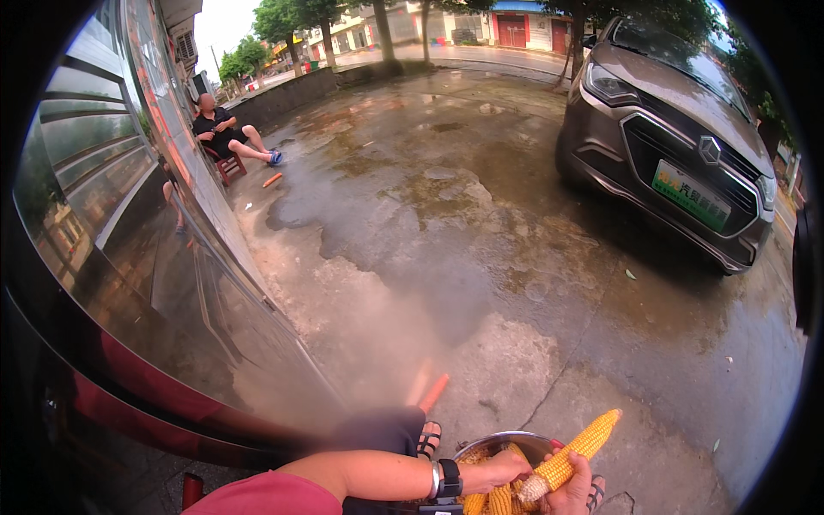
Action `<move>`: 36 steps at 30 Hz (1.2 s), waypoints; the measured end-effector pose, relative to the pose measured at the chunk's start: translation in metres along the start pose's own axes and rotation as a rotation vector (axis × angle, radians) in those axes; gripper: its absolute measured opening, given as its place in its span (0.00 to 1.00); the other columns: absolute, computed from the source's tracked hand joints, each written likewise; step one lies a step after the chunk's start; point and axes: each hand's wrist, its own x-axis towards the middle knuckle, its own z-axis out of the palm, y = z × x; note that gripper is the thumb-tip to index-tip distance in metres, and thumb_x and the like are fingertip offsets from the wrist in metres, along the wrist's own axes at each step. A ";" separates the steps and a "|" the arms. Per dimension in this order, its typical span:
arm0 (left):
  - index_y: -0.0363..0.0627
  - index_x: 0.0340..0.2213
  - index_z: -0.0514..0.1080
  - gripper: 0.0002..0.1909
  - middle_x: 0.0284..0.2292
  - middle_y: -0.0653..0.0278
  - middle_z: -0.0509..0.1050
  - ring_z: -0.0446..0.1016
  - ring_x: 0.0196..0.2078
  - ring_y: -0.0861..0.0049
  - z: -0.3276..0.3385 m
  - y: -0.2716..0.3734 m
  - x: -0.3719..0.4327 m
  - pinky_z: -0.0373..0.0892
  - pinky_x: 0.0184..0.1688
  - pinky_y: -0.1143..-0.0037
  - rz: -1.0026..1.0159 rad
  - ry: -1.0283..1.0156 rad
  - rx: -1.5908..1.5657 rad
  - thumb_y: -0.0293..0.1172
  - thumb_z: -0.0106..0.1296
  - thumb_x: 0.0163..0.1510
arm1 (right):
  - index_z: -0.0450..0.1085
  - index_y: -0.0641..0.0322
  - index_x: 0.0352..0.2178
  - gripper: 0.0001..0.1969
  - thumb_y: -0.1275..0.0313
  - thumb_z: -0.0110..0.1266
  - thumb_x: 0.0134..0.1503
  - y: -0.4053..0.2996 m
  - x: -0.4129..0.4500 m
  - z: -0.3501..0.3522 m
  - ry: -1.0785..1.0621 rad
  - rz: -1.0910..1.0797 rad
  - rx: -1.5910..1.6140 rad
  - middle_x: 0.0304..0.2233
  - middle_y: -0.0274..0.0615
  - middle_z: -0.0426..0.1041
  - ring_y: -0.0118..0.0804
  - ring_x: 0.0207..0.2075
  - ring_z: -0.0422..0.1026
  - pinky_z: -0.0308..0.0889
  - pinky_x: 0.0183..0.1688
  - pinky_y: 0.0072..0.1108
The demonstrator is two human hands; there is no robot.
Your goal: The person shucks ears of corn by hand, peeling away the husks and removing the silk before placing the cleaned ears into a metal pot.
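My right hand (571, 486), low in the frame, is closed around a yellow corn cob (582, 444). The cob tilts up to the right, and its lower end is pale and bare of kernels. Just left of that end is my left hand (505, 468), its fingers curled, over a round metal basin (496, 439); whether it pinches anything is unclear. More corn cobs (499, 499) lie in the basin, partly hidden by my hands and left forearm. A dark strap and a pale bracelet circle my left wrist.
My sandalled feet flank the basin. An orange-red stick-like object (434, 394) lies beyond one foot. Glossy panels (193, 270) line the left. A person (222, 129) sits on a low red chair (230, 168) farther off. A brown car (676, 135) stands on the wet concrete at right.
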 end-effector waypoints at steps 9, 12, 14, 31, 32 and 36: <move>0.47 0.50 0.63 0.22 0.42 0.71 0.69 0.69 0.42 0.84 0.003 0.029 -0.030 0.67 0.41 0.79 -0.077 -0.366 -0.361 0.47 0.38 0.60 | 0.67 0.69 0.39 0.21 0.67 0.52 0.44 0.010 0.026 -0.026 -0.079 0.002 0.040 0.33 0.44 0.69 0.39 0.35 0.67 0.65 0.43 0.29; 0.46 0.51 0.61 0.21 0.46 0.70 0.68 0.68 0.45 0.84 0.004 0.027 -0.022 0.67 0.45 0.79 -0.241 -0.457 -0.622 0.44 0.37 0.62 | 0.66 0.69 0.40 0.21 0.66 0.52 0.44 0.013 0.031 -0.032 -0.136 -0.019 0.046 0.34 0.45 0.69 0.40 0.36 0.67 0.65 0.44 0.30; 0.45 0.51 0.62 0.21 0.46 0.69 0.68 0.68 0.45 0.83 0.004 0.020 -0.018 0.67 0.45 0.78 -0.212 -0.439 -0.655 0.43 0.38 0.61 | 0.66 0.69 0.40 0.22 0.66 0.52 0.45 0.013 0.030 -0.029 -0.158 -0.038 0.043 0.34 0.45 0.69 0.40 0.36 0.67 0.65 0.44 0.31; 0.46 0.51 0.62 0.22 0.43 0.66 0.68 0.69 0.43 0.78 0.000 0.036 -0.030 0.69 0.42 0.76 -0.253 -0.434 -0.664 0.45 0.42 0.59 | 0.63 0.68 0.44 0.23 0.63 0.51 0.51 0.014 0.001 -0.009 -0.131 -0.174 0.014 0.38 0.47 0.69 0.40 0.42 0.66 0.63 0.48 0.30; 0.47 0.51 0.62 0.23 0.44 0.67 0.68 0.69 0.44 0.78 -0.003 0.025 -0.023 0.69 0.43 0.75 -0.059 -0.497 -0.518 0.46 0.42 0.59 | 0.63 0.68 0.44 0.23 0.63 0.51 0.51 0.015 0.010 -0.017 -0.143 -0.163 0.011 0.38 0.47 0.69 0.40 0.42 0.66 0.63 0.48 0.30; 0.51 0.50 0.62 0.21 0.41 0.73 0.68 0.68 0.41 0.83 0.000 0.020 -0.013 0.67 0.39 0.79 0.043 -0.528 -0.504 0.48 0.40 0.59 | 0.63 0.63 0.44 0.21 0.59 0.44 0.53 0.008 0.029 -0.043 -0.205 0.150 0.075 0.41 0.43 0.68 0.42 0.42 0.67 0.64 0.45 0.34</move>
